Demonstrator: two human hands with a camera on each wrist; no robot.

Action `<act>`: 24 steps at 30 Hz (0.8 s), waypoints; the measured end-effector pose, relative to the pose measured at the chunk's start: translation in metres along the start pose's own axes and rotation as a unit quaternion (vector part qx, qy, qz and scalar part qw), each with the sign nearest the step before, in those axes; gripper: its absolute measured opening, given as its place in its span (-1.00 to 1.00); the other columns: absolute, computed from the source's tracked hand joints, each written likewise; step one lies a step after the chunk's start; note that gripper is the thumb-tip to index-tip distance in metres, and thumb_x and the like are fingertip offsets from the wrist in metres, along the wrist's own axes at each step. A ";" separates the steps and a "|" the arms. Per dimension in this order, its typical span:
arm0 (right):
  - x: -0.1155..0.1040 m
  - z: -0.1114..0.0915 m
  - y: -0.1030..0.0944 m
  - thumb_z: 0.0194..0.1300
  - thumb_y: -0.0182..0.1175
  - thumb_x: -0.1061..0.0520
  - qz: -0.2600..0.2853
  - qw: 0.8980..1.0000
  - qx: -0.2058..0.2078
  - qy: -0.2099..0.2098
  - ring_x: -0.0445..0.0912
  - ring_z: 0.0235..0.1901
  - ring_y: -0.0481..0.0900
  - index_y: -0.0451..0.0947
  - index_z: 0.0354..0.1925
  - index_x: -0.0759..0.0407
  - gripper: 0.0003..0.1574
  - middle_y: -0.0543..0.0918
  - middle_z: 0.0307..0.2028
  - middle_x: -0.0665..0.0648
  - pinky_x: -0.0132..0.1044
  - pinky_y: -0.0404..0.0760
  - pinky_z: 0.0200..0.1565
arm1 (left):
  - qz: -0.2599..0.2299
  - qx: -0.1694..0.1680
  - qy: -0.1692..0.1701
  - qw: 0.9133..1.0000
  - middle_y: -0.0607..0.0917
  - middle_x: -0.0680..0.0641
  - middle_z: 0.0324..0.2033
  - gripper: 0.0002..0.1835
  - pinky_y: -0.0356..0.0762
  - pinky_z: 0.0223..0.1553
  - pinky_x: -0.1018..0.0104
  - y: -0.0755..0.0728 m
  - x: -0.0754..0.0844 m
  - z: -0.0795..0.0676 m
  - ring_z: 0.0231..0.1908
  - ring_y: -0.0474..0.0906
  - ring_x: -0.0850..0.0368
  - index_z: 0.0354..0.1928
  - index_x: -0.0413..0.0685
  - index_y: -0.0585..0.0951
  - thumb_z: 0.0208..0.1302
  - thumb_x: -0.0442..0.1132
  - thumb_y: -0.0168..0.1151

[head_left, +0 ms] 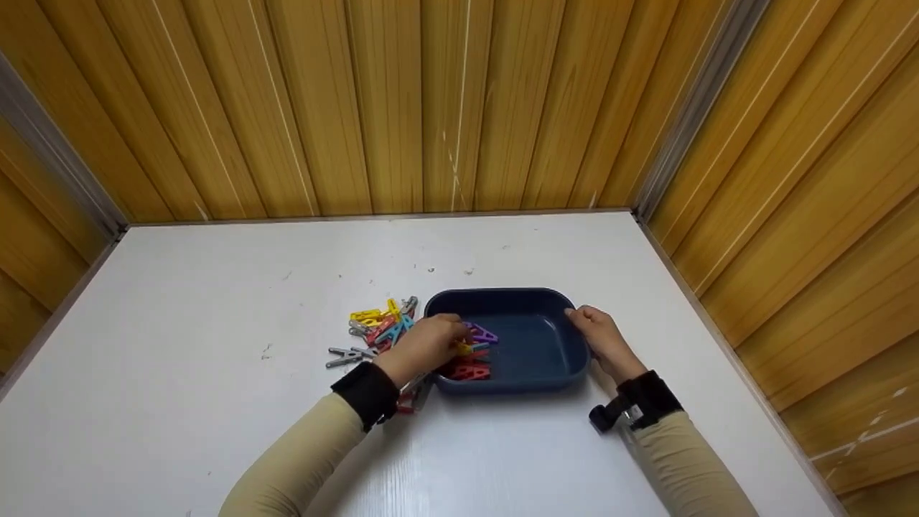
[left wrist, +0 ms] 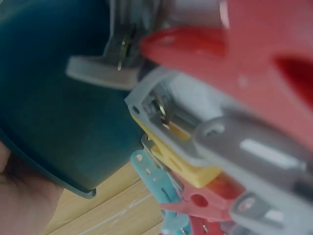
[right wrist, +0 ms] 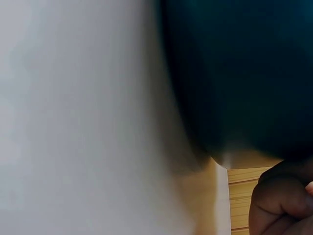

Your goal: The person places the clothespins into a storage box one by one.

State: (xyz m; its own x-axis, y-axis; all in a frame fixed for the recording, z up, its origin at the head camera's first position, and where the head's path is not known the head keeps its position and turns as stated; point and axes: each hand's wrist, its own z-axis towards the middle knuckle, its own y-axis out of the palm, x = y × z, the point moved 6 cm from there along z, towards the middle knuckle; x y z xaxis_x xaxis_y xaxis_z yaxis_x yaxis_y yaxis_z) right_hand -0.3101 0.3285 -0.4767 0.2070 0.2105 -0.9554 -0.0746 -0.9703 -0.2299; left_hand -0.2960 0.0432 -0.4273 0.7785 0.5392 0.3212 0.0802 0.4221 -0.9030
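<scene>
A dark blue plastic basin [head_left: 535,388] stands on the white table, with red, purple and yellow clothespins in its left end. My left hand [head_left: 429,343] reaches over the basin's left rim, fingers curled downward, and pinches a yellow clothespin [head_left: 464,349] just inside. A purple clothespin [head_left: 482,333] and a red clothespin [head_left: 472,372] lie close to those fingertips. At the opposite end, my right hand [head_left: 603,336] grips the basin's right rim, thumb on the inner side. In the right wrist view, curled fingers [right wrist: 279,200] show beside the basin's dark outer wall [right wrist: 234,88].
Left of the basin lies a loose pile of clothespins, among them a yellow one [head_left: 367,315], a light blue one [head_left: 393,330] and a grey one [head_left: 347,356]. More lie under my left wrist. Wood-patterned walls [head_left: 402,108] enclose the white table [head_left: 215,301] at back and sides.
</scene>
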 end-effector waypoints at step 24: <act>0.000 0.003 0.000 0.54 0.10 0.04 -0.012 1.000 0.010 -0.007 -0.32 -0.70 0.19 0.29 -0.59 -0.02 -0.50 0.25 -0.72 -0.19 -0.49 0.15 -0.62 | -0.053 0.000 -0.072 0.996 0.76 -0.18 -0.08 -0.77 0.69 0.07 0.02 -0.048 -0.007 -0.019 -0.02 0.71 -0.12 -0.01 -0.22 0.73 0.34 -0.32 0.34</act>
State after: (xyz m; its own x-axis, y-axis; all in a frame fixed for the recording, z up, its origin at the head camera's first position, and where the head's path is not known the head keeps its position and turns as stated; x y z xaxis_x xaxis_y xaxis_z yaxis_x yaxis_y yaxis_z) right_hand -0.3130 0.3285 -0.4770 0.1943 0.2351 -0.9523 -0.0900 -0.9625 -0.2560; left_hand -0.2936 0.0050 -0.3914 0.6677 0.5912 0.4524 0.1571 0.4821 -0.8619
